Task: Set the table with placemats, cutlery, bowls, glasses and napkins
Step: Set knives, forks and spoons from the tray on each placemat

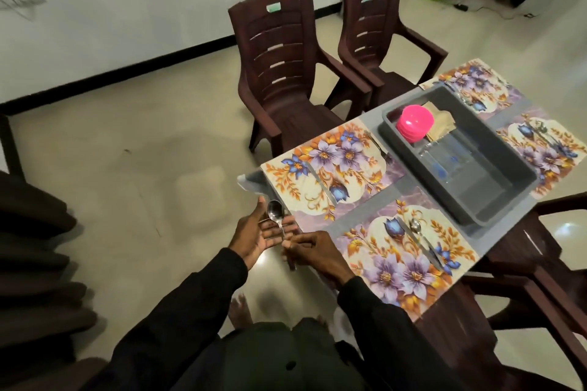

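Note:
My right hand [309, 251] pinches the handle of a steel spoon [275, 212], whose bowl lies over the straight fingers of my left hand [257, 233], just off the table's near corner. Floral placemats cover the table: the near-left one [330, 165] carries a knife and a fork [379, 146], the near-right one [409, 260] a spoon [415, 227] and a knife. Two more mats [546, 149] lie beyond the grey tub [495, 197]. The tub holds stacked pink bowls [414, 120], clear glasses [448, 159] and brown napkins [440, 119].
Two brown plastic chairs [286, 73] stand at the table's far side, and another chair [546, 263] is at the right. Stacked dark chairs [35, 263] fill the left edge. Open tiled floor lies to the left of the table.

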`<action>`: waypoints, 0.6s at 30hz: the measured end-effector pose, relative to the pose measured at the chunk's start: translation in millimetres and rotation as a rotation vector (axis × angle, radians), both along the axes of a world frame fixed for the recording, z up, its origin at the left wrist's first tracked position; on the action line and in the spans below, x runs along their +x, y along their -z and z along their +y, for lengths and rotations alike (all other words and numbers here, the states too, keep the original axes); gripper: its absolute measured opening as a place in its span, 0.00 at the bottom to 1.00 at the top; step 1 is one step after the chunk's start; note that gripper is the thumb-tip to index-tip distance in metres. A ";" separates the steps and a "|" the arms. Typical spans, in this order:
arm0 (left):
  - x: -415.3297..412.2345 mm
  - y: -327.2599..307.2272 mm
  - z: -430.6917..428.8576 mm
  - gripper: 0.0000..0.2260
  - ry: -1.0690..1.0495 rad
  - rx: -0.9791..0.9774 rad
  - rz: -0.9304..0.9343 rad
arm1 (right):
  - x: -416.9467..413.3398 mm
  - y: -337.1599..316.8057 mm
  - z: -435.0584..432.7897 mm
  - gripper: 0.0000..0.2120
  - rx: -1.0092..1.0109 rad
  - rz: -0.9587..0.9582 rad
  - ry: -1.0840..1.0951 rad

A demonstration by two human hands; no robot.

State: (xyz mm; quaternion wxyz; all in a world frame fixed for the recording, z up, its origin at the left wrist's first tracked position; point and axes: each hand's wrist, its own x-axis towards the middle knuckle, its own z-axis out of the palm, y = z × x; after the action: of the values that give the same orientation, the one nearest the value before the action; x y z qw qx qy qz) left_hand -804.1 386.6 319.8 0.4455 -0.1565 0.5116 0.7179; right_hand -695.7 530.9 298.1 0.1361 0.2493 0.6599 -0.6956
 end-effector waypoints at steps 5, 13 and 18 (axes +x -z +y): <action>-36.0 -2.7 -37.4 0.27 -0.075 0.031 0.006 | -42.2 -8.1 -35.6 0.13 0.079 0.008 -0.053; -103.1 3.7 -62.4 0.18 -0.133 0.073 -0.016 | -117.5 -10.2 -37.1 0.10 0.163 0.063 -0.010; -165.2 18.1 -52.5 0.15 -0.087 -0.014 0.037 | -179.9 2.7 -21.8 0.06 0.198 0.080 0.008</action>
State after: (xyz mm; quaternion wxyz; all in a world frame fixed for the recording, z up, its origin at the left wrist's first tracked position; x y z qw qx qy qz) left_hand -969.3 334.0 301.6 0.4033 -0.1682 0.5175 0.7357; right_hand -875.6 509.1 295.4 0.0816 0.2362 0.7292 -0.6371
